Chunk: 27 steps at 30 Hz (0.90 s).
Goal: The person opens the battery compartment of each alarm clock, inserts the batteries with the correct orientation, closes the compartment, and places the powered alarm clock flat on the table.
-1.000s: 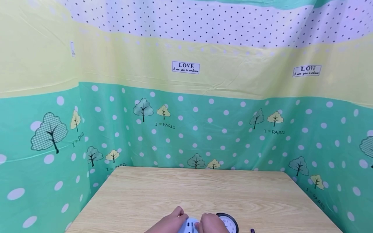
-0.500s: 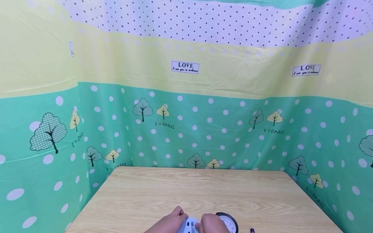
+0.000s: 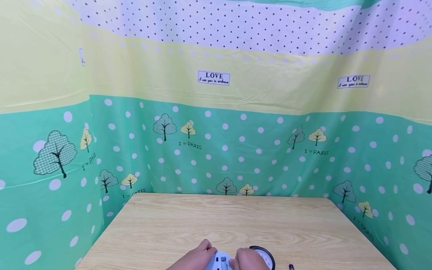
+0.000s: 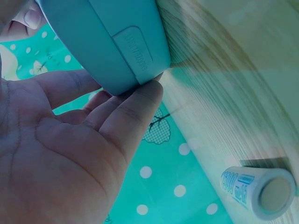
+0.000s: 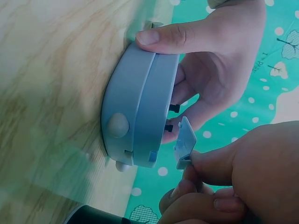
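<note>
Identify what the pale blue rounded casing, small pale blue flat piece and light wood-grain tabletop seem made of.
Pale blue rounded casing: probably satin plastic; smooth, moulded seam.
Small pale blue flat piece: likely smooth plastic; thin, moulded tabs.
Light wood-grain tabletop: wood or laminate, satin-looking; visible grain leaves it open.

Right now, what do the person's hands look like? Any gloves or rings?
No gloves or rings show on the left hand or the right hand. The left thumbnail looks short. A greyish edge shows behind that hand; I can't tell if it's sleeve or strap.
</note>
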Each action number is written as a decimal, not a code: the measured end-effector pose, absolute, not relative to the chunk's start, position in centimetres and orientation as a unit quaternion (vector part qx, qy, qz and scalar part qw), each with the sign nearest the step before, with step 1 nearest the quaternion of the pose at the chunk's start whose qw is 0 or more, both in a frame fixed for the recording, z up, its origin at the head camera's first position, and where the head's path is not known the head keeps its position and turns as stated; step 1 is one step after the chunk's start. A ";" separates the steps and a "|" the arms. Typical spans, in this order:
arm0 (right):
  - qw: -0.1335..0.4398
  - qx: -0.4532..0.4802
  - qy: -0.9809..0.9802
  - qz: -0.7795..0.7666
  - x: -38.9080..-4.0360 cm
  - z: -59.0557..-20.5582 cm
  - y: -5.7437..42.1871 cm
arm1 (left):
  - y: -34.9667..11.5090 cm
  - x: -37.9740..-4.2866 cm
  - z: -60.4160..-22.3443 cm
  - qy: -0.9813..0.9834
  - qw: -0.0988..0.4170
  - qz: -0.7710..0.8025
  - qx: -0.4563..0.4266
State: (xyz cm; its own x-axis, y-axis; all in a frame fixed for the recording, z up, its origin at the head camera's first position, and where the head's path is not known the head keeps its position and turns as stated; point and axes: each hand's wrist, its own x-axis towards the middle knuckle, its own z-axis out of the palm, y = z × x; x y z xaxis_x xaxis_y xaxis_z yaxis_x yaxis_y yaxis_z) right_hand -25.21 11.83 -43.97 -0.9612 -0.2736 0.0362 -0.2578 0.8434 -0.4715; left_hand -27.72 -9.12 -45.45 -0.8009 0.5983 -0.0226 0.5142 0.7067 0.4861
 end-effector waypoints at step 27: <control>0.039 -0.118 0.956 -0.266 -24.6 -44.2 12.5 | -9.2 -27.6 -45.4 0.923 0.078 0.208 0.314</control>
